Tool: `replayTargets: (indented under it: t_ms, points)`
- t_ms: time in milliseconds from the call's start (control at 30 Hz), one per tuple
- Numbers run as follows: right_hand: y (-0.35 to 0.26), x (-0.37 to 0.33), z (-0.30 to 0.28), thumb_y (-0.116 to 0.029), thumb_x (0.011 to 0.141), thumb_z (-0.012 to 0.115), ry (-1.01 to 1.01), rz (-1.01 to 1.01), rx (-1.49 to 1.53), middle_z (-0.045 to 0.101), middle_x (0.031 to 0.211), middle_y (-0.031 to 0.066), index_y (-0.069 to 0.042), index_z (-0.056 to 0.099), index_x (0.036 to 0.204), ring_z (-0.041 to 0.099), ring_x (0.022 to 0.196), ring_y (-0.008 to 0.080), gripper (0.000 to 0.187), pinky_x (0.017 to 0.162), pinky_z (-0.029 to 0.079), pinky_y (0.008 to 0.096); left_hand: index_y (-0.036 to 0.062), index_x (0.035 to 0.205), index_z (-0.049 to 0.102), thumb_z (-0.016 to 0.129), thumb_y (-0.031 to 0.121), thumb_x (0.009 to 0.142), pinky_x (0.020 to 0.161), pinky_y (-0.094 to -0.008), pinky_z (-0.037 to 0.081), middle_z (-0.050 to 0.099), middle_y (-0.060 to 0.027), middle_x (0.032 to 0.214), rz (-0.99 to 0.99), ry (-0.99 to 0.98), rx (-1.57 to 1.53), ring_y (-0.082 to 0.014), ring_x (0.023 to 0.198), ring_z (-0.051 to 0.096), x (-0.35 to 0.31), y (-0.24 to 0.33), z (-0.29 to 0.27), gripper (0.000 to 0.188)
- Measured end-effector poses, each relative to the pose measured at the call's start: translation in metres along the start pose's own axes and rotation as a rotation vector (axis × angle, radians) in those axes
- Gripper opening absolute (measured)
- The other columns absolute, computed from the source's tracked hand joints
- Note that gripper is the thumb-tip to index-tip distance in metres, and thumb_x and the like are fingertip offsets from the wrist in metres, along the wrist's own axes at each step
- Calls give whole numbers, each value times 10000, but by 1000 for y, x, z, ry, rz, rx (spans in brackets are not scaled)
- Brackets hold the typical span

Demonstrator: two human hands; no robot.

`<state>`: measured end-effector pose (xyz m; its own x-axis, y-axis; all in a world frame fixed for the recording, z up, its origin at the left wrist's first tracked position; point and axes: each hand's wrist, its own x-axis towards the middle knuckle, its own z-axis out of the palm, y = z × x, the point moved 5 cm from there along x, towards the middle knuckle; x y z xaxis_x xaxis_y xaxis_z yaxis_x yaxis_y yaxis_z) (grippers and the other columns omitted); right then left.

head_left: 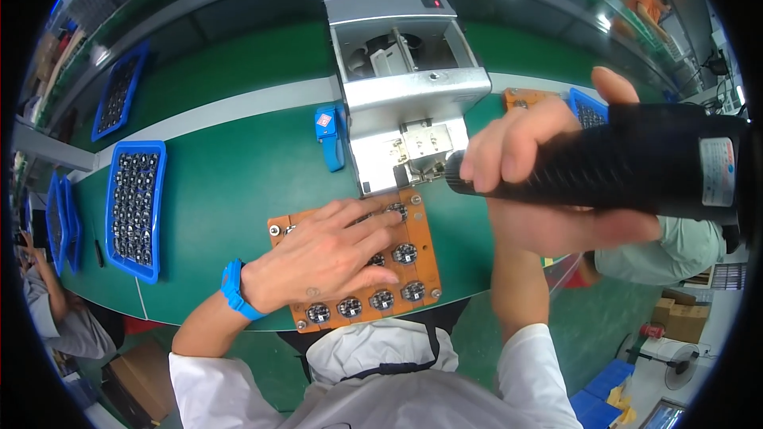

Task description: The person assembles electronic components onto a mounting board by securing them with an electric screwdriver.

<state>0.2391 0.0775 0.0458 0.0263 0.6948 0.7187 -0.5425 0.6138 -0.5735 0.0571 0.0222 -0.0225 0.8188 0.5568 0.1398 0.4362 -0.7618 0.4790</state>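
My right hand (528, 155) is wrapped around a black electric screwdriver (628, 160), held up over the bench with its tip pointing left toward a silver screw feeder (413, 91). My left hand (322, 246) lies palm down across an orange fixture board (425, 242), fingers stretched out. Its fingertips touch the board's far side near a round black-and-silver part (396, 210). Several such round parts (381, 299) sit in the board's sockets, some hidden under the hand. A blue wrist strap (234, 290) circles my left wrist.
A blue tray (159, 214) of round parts stands on the green bench (230, 191) at left. Another blue tray (119, 91) is farther back. A loose blue strap (330, 139) lies beside the feeder. Another orange board (520, 98) is behind my right hand. People sit at both sides.
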Motion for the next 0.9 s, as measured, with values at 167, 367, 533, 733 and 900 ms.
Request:
replayTargets:
  t_ms: [167, 367, 533, 733, 900]
  points:
    - [11, -9, 2, -890, 751, 396, 99, 151, -206, 561, 760, 133, -55, 168, 1469, 544, 515, 240, 1124, 497, 510, 378, 40, 1057, 589, 554, 482, 937, 951, -430, 457, 600, -134, 1268, 3, -2, -1, -322, 1186, 536, -1, 0, 1, 459]
    - [19, -9, 7, -894, 731, 420, 155, 233, -399, 561, 715, 121, -36, 233, 1422, 544, 503, 222, 1117, 496, 505, 354, 36, 1049, 586, 565, 487, 927, 950, -428, 458, 601, -138, 1267, 3, 14, -5, -323, 1177, 544, 1, -3, 3, 468]
    - [22, -7, 14, -893, 730, 428, 207, 286, -465, 564, 667, 108, -3, 294, 1369, 544, 477, 201, 1103, 483, 500, 317, 8, 1153, 551, 594, 458, 926, 943, -438, 460, 587, -190, 1240, -53, 41, -146, -356, 1141, 554, 3, -8, 2, 506]
    - [32, -41, 5, -886, 736, 445, 96, 452, -86, 537, 656, 92, -112, 315, 1364, 529, 470, 202, 1005, 468, 489, 341, 6, 1246, 495, 617, 300, 937, 925, -449, 458, 585, -210, 1154, -176, -1, -257, -382, 1066, 572, 0, -13, 2, 443]
    - [44, -52, 7, -865, 732, 496, 29, 534, -42, 551, 697, 121, -107, 306, 1343, 568, 530, 231, 992, 532, 511, 371, 7, 1255, 478, 615, 210, 925, 923, -450, 453, 585, -211, 1146, -188, -1, -281, -387, 1071, 570, 1, -16, 0, 411]
